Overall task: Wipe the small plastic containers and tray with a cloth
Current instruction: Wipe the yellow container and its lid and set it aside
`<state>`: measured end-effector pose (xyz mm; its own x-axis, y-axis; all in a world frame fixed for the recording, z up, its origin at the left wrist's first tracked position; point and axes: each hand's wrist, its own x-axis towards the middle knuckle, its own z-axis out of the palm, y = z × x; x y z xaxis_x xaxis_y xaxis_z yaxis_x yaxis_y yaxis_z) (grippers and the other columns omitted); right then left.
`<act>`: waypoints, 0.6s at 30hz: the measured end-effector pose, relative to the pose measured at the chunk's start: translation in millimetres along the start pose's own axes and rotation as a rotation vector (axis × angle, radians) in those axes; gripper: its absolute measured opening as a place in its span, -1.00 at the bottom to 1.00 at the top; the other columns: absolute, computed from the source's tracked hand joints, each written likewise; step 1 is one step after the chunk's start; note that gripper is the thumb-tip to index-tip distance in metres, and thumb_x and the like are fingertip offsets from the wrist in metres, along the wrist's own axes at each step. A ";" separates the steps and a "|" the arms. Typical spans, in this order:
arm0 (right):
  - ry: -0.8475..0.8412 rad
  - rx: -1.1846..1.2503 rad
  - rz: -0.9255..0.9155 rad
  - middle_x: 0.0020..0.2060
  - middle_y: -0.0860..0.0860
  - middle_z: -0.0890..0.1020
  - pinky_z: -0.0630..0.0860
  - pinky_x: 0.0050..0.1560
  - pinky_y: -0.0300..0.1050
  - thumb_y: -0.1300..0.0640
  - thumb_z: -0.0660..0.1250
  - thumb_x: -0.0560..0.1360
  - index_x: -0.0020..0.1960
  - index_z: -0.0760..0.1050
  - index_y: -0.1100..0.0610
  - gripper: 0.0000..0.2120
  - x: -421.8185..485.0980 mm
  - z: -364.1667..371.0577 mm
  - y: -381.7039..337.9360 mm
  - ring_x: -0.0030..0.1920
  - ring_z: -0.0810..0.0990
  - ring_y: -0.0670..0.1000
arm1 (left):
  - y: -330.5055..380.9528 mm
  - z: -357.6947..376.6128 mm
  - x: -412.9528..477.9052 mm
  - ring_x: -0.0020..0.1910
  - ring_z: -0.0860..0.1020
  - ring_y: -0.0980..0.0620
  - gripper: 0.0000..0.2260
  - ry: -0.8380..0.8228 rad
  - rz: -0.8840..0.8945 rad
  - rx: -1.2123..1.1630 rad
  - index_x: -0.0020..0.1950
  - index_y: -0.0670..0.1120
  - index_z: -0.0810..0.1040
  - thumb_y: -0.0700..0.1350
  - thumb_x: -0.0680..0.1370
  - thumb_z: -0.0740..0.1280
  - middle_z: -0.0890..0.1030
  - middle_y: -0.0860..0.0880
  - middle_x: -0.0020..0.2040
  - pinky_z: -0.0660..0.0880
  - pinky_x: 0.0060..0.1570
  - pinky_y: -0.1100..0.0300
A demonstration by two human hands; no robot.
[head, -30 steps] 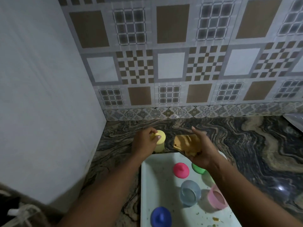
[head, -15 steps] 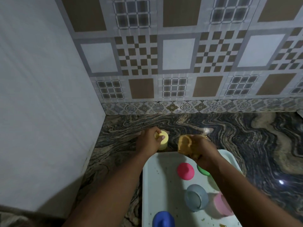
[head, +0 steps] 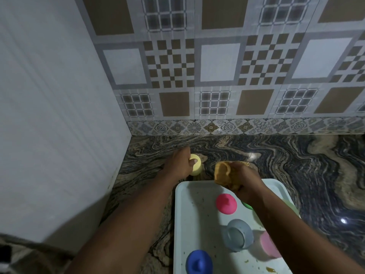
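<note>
My left hand (head: 178,166) grips a small yellow container (head: 196,167) that stands on the marble counter just beyond the tray's far edge. My right hand (head: 244,184) holds a bunched orange cloth (head: 223,175) over the far end of the white tray (head: 197,220). On the tray lie a pink lid (head: 226,203), a grey-blue container (head: 239,237) on its side, a pink container (head: 268,245), a blue lid (head: 199,263) and a green piece (head: 246,205) partly hidden by my right forearm. Crumbs speckle the tray.
A white panel (head: 59,115) walls off the left side. The patterned tile wall (head: 217,66) stands behind the dark marbled counter (head: 306,165), which stretches to the right of the tray.
The view has tilted down and drawn closer. My left hand has kept hold of the yellow container on the counter. My right hand with the cloth has shifted little.
</note>
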<state>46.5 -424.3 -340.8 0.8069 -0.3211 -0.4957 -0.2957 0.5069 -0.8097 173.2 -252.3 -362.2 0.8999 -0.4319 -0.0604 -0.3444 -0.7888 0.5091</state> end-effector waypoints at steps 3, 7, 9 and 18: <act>0.041 -0.003 0.014 -0.18 0.27 0.62 0.66 -0.26 0.03 0.35 0.24 0.55 -0.01 0.62 0.36 -0.81 1.2 0.5 2.3 -0.21 0.59 0.22 | 3.8 6.1 1.0 -0.06 0.52 -0.20 -0.75 0.016 0.018 0.026 -0.08 -0.02 0.33 0.06 0.59 0.35 0.48 -0.06 -0.15 0.32 -0.23 0.05; 0.074 0.010 0.025 -0.16 0.30 0.59 0.65 -0.24 0.06 0.34 0.23 0.55 0.05 0.60 0.43 -0.78 9.1 -2.9 7.4 -0.17 0.55 0.25 | 5.9 11.6 2.4 0.08 0.56 -0.20 -0.75 0.053 0.010 0.052 0.10 -0.02 0.49 0.11 0.57 0.36 0.62 -0.11 0.09 0.50 -0.07 -0.01; 0.082 0.024 0.038 -0.12 0.32 0.59 0.64 -0.14 0.17 0.30 0.26 0.53 0.13 0.57 0.44 -0.73 12.9 -4.7 11.3 -0.12 0.56 0.27 | 4.6 11.5 3.0 0.14 0.56 -0.18 -0.70 0.040 -0.054 -0.029 0.18 0.00 0.55 0.14 0.55 0.39 0.62 -0.10 0.18 0.54 0.05 -0.04; 0.130 0.048 0.105 0.10 0.34 0.64 0.65 -0.10 0.26 0.15 0.36 0.45 0.20 0.59 0.29 -0.63 14.3 -8.6 15.3 -0.09 0.66 0.28 | 10.7 17.3 -7.1 0.12 0.53 -0.20 -0.80 -0.097 -0.092 -0.131 0.26 -0.05 0.42 -0.03 0.66 0.26 0.56 -0.16 0.21 0.42 -0.06 0.07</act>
<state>49.1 -428.1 -363.0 0.6991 -0.3639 -0.6155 -0.3475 0.5794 -0.7372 158.5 -265.2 -371.2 0.8939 -0.4057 -0.1908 -0.2187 -0.7661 0.6044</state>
